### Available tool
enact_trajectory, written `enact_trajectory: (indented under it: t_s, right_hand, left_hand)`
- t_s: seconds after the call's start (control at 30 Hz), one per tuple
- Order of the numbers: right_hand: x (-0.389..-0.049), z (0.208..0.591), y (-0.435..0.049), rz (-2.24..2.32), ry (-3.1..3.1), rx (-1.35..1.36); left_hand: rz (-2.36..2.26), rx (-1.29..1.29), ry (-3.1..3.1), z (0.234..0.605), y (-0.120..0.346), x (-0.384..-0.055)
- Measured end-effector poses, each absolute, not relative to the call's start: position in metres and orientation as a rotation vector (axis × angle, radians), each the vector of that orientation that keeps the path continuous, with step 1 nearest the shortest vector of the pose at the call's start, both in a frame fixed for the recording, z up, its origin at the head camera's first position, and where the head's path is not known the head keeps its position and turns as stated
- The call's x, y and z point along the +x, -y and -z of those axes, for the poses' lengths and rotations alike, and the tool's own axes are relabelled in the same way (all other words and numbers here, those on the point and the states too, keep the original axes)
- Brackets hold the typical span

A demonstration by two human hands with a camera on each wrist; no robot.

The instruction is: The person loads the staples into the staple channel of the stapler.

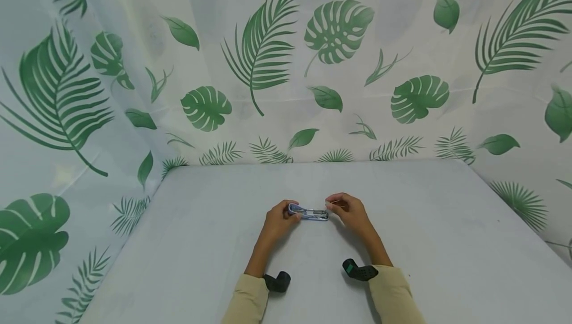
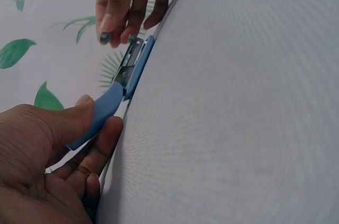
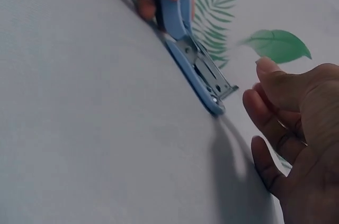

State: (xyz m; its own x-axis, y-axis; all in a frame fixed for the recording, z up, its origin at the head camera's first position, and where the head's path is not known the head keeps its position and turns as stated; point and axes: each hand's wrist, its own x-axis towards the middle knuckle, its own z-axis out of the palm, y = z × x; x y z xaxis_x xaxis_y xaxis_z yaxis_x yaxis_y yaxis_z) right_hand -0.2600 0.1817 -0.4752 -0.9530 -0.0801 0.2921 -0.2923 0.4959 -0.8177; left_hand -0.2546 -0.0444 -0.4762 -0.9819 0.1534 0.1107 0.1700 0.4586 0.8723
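Note:
A blue stapler (image 1: pixel 308 213) with bare metal parts showing is between the two hands, above or against the white table top. My left hand (image 1: pixel 278 221) holds its rounded blue handle (image 2: pixel 103 110), thumb on one side and fingers on the other. The metal rail (image 3: pixel 209 73) stands apart from the blue base (image 3: pixel 190 78) at the far end. Just beyond that end is my right hand (image 1: pixel 350 210), fingers bent and thumb near the forefinger, not touching the stapler in the right wrist view. A small grey patch shows at its fingertips in the left wrist view; what it is cannot be told.
The white table (image 1: pixel 187 254) stretches out around both hands. Leaf-printed cloth (image 1: pixel 277 130) hangs behind it and along both sides. Dark wrist devices (image 1: pixel 359 270) sit at the ends of the beige sleeves (image 1: pixel 395 294).

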Motion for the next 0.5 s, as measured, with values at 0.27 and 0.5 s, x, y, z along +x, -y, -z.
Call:
enact_trajectory:
  t_s: [0.27, 0.5]
  right_hand:
    - [-0.256, 0.476, -0.165, -1.353, 2.591, 0.349]
    - [-0.257, 0.479, -0.159, -1.287, 2.606, 0.394]
  left_hand:
    - [1.626, -0.291, 2.666, 0.476, 0.044, -0.254]
    - [1.596, -0.288, 2.684, 0.477, 0.045, -0.256]
